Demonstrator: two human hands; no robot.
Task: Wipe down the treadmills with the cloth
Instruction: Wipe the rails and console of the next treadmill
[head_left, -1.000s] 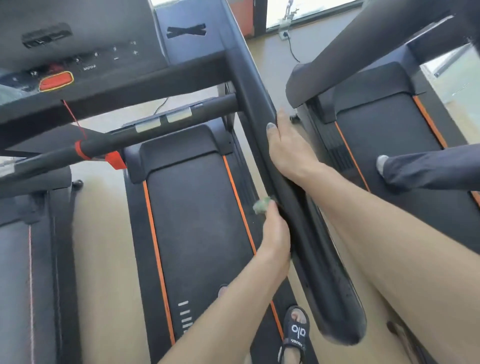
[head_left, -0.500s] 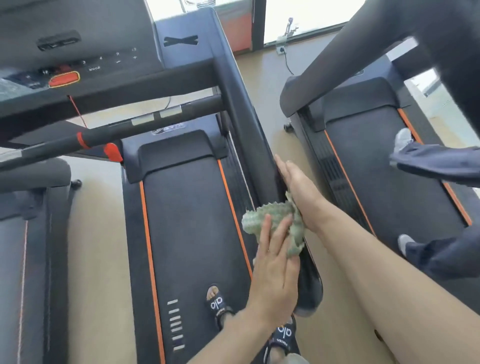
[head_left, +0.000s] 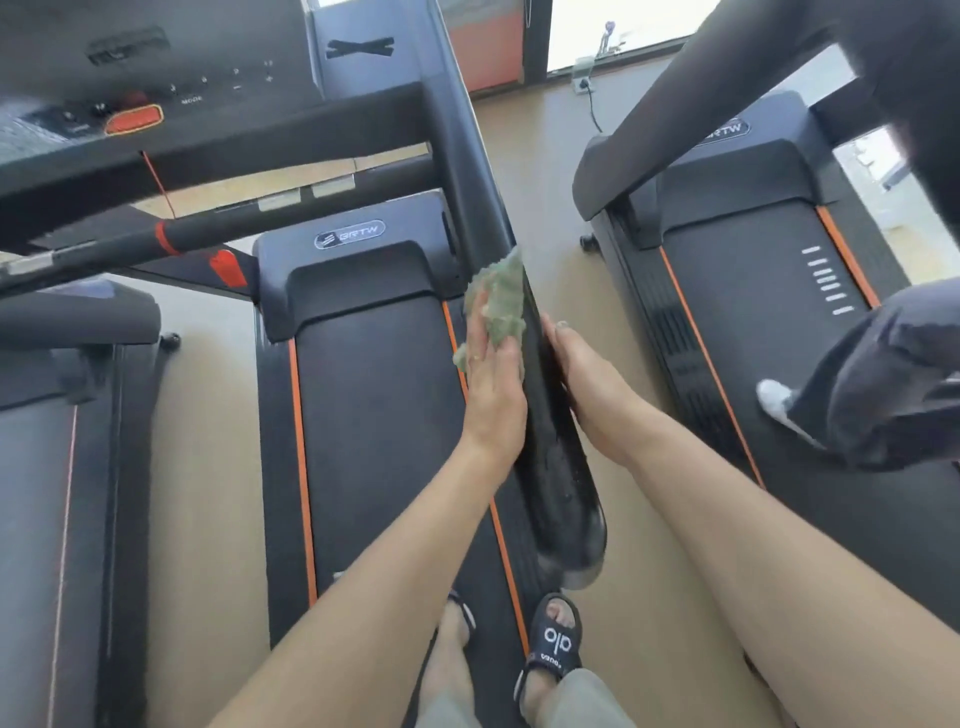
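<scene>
I had my left hand (head_left: 491, 395) flat, fingers straight, pressing the crumpled pale-green cloth (head_left: 496, 304) against the inner face of the black treadmill handrail (head_left: 550, 415) to scrub it. My right hand (head_left: 587, 384) lay open along the rail's far side, likely bracing it. Its palm was hidden.

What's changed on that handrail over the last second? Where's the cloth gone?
The left hand went from pinching the bunched green cloth low beside the handrail to pressing it flat with straight fingers and sliding it up the rail's left side. The right hand shifted a little along the rail's right side but stays resting open against it. Both feet remain on the treadmill belt.
</scene>
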